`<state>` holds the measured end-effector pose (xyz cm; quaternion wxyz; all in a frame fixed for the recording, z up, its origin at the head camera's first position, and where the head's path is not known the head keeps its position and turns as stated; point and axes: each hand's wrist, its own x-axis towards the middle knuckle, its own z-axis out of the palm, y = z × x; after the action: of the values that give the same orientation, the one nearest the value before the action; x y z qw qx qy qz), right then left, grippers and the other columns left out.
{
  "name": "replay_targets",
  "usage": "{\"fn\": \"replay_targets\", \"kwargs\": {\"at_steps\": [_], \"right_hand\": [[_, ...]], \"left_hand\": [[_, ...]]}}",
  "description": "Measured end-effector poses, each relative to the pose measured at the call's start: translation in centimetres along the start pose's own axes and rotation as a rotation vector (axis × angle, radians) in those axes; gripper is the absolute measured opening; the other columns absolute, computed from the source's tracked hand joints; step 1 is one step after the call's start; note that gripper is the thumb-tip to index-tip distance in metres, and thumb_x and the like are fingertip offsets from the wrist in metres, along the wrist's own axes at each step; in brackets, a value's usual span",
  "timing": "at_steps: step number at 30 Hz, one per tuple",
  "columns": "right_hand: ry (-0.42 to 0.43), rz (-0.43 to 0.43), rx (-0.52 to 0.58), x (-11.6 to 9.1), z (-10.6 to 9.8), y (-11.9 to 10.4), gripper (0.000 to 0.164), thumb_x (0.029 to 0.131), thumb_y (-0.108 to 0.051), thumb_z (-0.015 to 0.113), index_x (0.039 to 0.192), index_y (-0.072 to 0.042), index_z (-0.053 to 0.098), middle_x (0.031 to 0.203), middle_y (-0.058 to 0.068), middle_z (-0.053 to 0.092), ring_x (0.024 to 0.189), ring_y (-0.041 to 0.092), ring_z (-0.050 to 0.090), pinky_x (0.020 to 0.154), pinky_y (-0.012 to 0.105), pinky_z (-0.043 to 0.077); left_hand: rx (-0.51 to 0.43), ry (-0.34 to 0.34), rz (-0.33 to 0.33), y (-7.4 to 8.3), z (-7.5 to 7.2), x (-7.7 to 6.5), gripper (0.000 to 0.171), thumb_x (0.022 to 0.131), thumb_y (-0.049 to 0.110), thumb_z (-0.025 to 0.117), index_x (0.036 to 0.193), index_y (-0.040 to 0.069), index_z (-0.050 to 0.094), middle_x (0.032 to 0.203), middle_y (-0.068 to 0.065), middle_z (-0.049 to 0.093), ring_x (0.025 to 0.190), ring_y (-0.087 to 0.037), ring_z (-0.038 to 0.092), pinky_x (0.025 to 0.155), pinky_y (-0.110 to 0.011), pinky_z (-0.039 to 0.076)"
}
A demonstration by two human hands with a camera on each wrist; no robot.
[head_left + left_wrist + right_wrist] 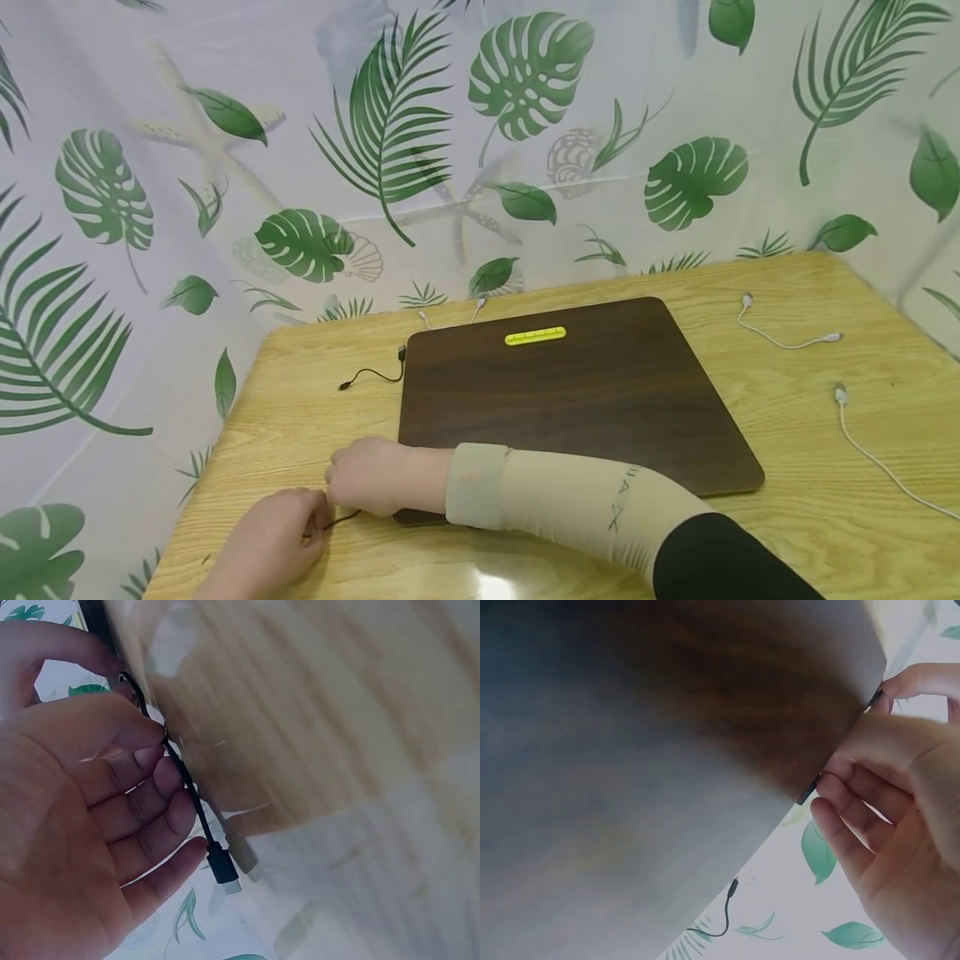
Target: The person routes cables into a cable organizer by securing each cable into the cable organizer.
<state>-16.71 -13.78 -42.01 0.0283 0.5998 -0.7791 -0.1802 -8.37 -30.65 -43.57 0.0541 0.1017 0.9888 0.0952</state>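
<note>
Both hands low at the near side of the surface [315, 346], close together, sharing one short black cable [196, 796]. Left hand [279, 533]: thumb and index pinch the cord, other fingers loosely bent beside it; a plug [223, 870] juts past the little finger. Right hand [372, 477]: pinching near the opposite end, a dark tip [808, 790] showing beyond its fingers. Whether the cord touches the surface, cannot tell.

Right of the right hand, its forearm crossing over: dark board [570, 392]. Ahead of that hand, apart: second black cable [371, 372]. Far off to its right: a white cable [783, 343].

Step in hand, as I judge: handling or straightening the held cable. Next move seems to call for steady pinches at both ends, cord not kinked, fingers clear of the board's edge.
</note>
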Motion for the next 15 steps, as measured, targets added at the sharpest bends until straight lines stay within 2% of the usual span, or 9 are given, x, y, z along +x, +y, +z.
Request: {"fn": "replay_targets", "kwargs": {"at_steps": [4, 7, 11, 15], "right_hand": [[-0.008, -0.005, 0.05, -0.2, -0.15, -0.02, 0.016, 0.096, -0.025, 0.075, 0.089, -0.032, 0.063, 0.098, -0.015, 0.07, 0.084, 0.004, 0.057, 0.072, 0.022, 0.056], [-0.001, -0.025, 0.058, -0.33, -0.15, 0.06, 0.025, 0.096, -0.021, 0.074, 0.082, -0.029, 0.055, 0.089, -0.014, 0.068, 0.074, 0.004, 0.052, 0.068, 0.023, 0.056], [0.013, -0.051, 0.041, -0.5, -0.01, 0.14, 0.023, 0.098, -0.022, 0.073, 0.083, -0.03, 0.057, 0.088, -0.014, 0.067, 0.072, 0.004, 0.052, 0.068, 0.022, 0.056], [0.019, -0.067, 0.04, -0.56, 0.12, 0.32, 0.013, 0.097, -0.023, 0.075, 0.091, -0.031, 0.066, 0.094, -0.014, 0.071, 0.079, 0.003, 0.06, 0.074, 0.021, 0.057]], "left_hand": [[0.012, 0.019, 0.012, 0.18, 0.08, -0.16, 0.025, 0.081, 0.006, 0.076, 0.075, 0.025, 0.06, 0.066, 0.014, 0.048, 0.061, -0.003, 0.039, 0.061, -0.023, 0.037], [0.008, 0.014, 0.011, 0.38, 0.08, -0.23, 0.027, 0.08, 0.006, 0.074, 0.073, 0.025, 0.056, 0.063, 0.013, 0.043, 0.059, -0.003, 0.037, 0.061, -0.023, 0.035], [0.017, 0.011, 0.018, 0.67, 0.08, -0.2, 0.03, 0.08, 0.007, 0.072, 0.071, 0.027, 0.051, 0.061, 0.013, 0.04, 0.058, -0.003, 0.035, 0.061, -0.023, 0.034], [0.036, 0.023, 0.022, 0.87, -0.06, -0.12, 0.032, 0.079, 0.006, 0.073, 0.07, 0.027, 0.05, 0.061, 0.013, 0.04, 0.059, -0.003, 0.035, 0.061, -0.024, 0.034]]}}
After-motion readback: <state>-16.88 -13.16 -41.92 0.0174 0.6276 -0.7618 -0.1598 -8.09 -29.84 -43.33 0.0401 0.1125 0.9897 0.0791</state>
